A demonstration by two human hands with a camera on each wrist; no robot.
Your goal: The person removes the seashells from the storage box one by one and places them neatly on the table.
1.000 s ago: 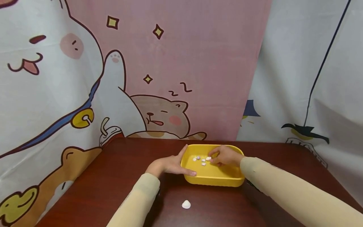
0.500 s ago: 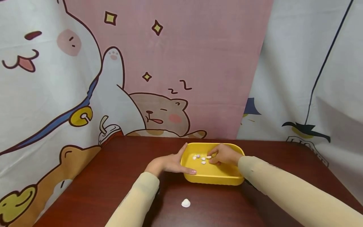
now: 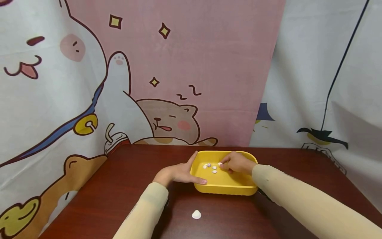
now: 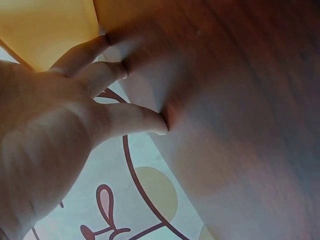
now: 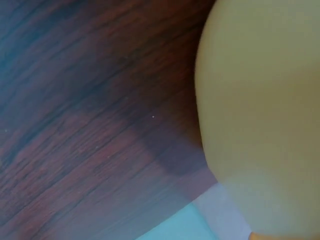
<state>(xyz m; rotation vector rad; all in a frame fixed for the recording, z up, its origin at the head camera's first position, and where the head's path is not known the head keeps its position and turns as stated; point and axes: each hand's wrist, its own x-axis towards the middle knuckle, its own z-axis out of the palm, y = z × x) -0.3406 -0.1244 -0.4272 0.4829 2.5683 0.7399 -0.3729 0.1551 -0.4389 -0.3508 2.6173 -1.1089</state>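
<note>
In the head view a yellow tray [image 3: 225,190] stands on the dark table, with several small pale shells inside. My left hand [image 3: 182,173] rests against its left side, fingers spread and fairly straight, thumb along the front rim. The left wrist view shows fingertips of the left hand [image 4: 55,110] down at the wood beside the yellow wall. My right hand [image 3: 238,163] reaches into the tray from the right; thumb and forefinger pinch a white shell [image 3: 220,164]. Left of it lie loose shells, among them a whitish shell [image 3: 214,172] and a lilac shell [image 3: 209,165].
A larger white shell [image 3: 196,214] lies on the table [image 3: 143,212] in front of the tray. Behind the table hangs a cartoon-printed cloth [image 3: 221,83]. Only the tray's outer wall [image 5: 260,110], table and cloth show in the right wrist view, without the hand.
The shell at my right fingertips has turned and shifted slightly toward the back of the tray. The left hand and tray have stayed in place; the head view has tilted a little.
</note>
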